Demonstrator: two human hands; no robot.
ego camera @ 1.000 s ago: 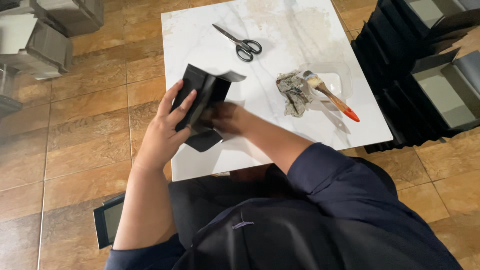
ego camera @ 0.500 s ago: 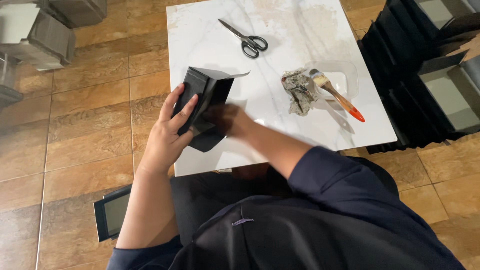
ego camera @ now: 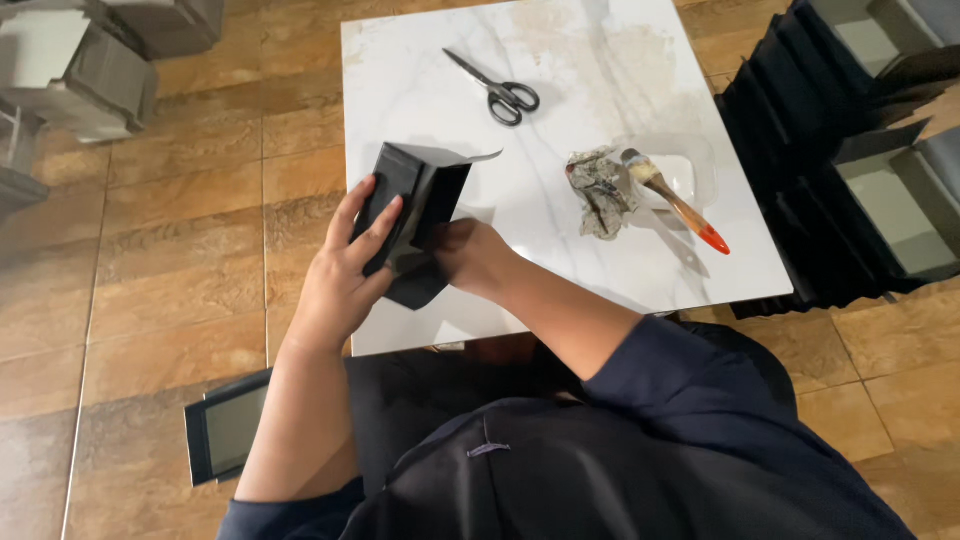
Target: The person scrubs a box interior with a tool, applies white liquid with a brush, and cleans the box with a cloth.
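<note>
Black folded box (ego camera: 412,205) gripped by left hand (ego camera: 345,270) from outside, right hand (ego camera: 470,255) closed on its lower flap, scissors (ego camera: 497,90) beyond both hands, brush (ego camera: 678,202) right of them, on white table (ego camera: 600,60)

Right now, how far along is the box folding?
Done: finished dark boxes stand stacked to the right of the table. In hand: the left hand holds a part-folded black box with one flap open, and the right hand presses its lower side. Left: that flap; brush and scissors lie untouched.
</note>
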